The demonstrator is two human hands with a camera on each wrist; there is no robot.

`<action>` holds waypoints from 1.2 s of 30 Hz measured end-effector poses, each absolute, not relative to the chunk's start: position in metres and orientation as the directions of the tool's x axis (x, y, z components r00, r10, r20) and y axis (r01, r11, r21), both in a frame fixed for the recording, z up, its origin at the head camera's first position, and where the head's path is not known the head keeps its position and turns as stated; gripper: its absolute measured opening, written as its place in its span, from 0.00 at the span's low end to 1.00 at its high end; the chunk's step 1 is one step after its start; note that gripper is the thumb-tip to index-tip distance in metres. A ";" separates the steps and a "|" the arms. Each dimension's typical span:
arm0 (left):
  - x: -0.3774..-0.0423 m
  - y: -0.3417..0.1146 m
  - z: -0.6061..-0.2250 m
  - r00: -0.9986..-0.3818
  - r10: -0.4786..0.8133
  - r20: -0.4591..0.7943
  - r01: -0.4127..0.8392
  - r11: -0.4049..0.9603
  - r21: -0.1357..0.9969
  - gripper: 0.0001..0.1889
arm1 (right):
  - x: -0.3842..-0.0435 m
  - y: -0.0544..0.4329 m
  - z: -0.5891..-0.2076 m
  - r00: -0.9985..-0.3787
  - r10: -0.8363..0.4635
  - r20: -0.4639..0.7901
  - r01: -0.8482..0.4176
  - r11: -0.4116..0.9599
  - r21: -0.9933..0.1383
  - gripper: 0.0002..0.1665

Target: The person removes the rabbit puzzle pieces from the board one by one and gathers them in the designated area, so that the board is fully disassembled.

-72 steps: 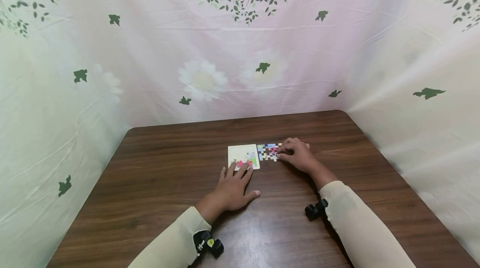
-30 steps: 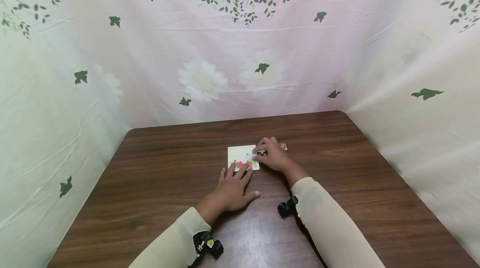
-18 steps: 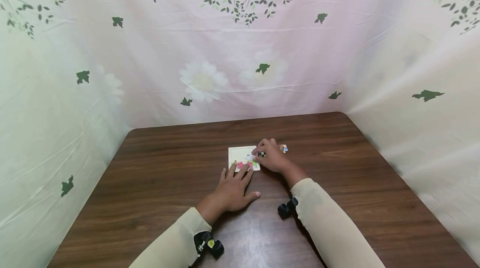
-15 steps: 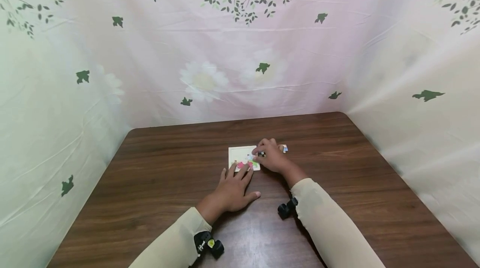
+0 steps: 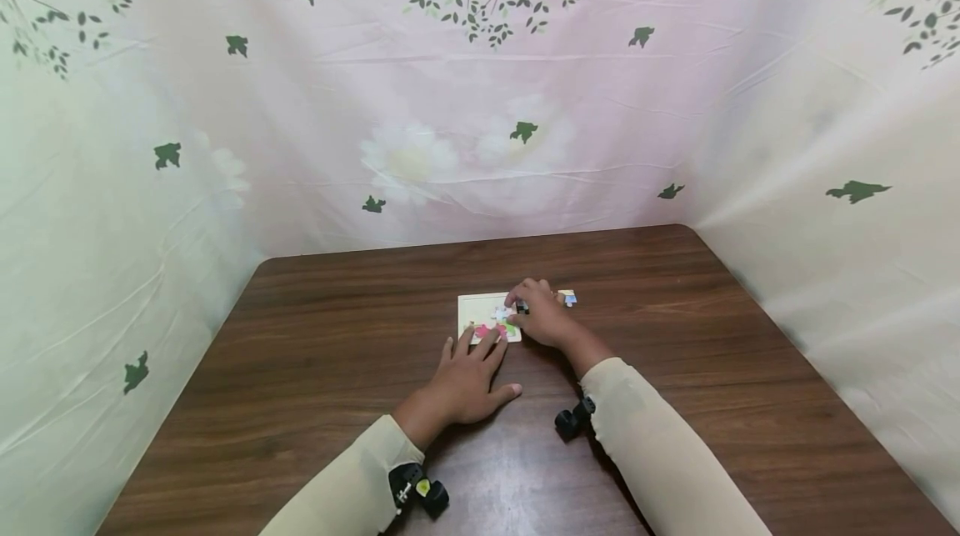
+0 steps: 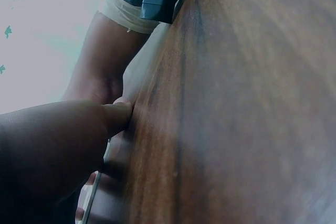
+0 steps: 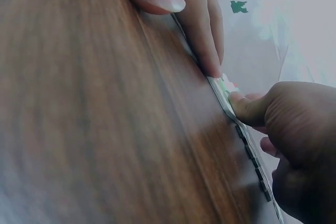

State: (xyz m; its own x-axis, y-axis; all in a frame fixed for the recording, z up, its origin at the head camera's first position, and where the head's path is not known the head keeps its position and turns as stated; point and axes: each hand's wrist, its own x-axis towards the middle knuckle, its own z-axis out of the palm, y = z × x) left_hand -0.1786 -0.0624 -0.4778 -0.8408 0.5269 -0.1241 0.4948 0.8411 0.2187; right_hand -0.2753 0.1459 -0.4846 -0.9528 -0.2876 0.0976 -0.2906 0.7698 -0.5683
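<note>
A small white jigsaw tray (image 5: 472, 305) lies toward the back of the table, with pink and green picture pieces in its lower part. My left hand (image 5: 461, 382) lies flat with fingers spread, fingertips resting on the tray's near edge. Over the tray's right side, my right hand (image 5: 543, 315) pinches a pale puzzle piece (image 5: 501, 313) between thumb and fingers, low against the tray; the hand partly covers it. In the right wrist view, the right thumb (image 7: 247, 109) is down at the tray, close to the left fingers.
Loose puzzle pieces (image 5: 568, 298) show just beyond my right hand, which hides others. Their edges (image 7: 254, 161) form a row beside the tray in the right wrist view. The brown wooden table (image 5: 337, 328) is enclosed by printed cloth (image 5: 480, 102).
My right hand has moved left from the loose pieces to the tray, carrying a puzzle piece. Lately only its fingers and the piece have shifted slightly. The left hand has stayed in place.
</note>
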 end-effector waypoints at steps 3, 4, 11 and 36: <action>-0.179 -0.062 -0.479 -0.841 0.528 -0.123 0.496 0.841 0.216 0.44 | -0.276 0.147 -0.487 -0.952 -0.280 0.123 -0.298 0.756 -0.582 0.08; -0.179 -0.062 -0.479 -0.840 0.529 -0.119 0.498 0.840 0.216 0.44 | -0.276 0.148 -0.487 -0.951 -0.278 0.132 -0.301 0.750 -0.588 0.08; -0.179 -0.062 -0.482 -0.839 0.533 -0.110 0.506 0.838 0.204 0.45 | -0.275 0.151 -0.489 -0.943 -0.281 0.180 -0.331 0.731 -0.596 0.09; -0.187 -0.050 -0.480 -0.856 0.504 -0.113 0.476 0.855 0.206 0.45 | -0.283 0.175 -0.489 -0.908 -0.336 0.251 -0.418 0.661 -0.624 0.13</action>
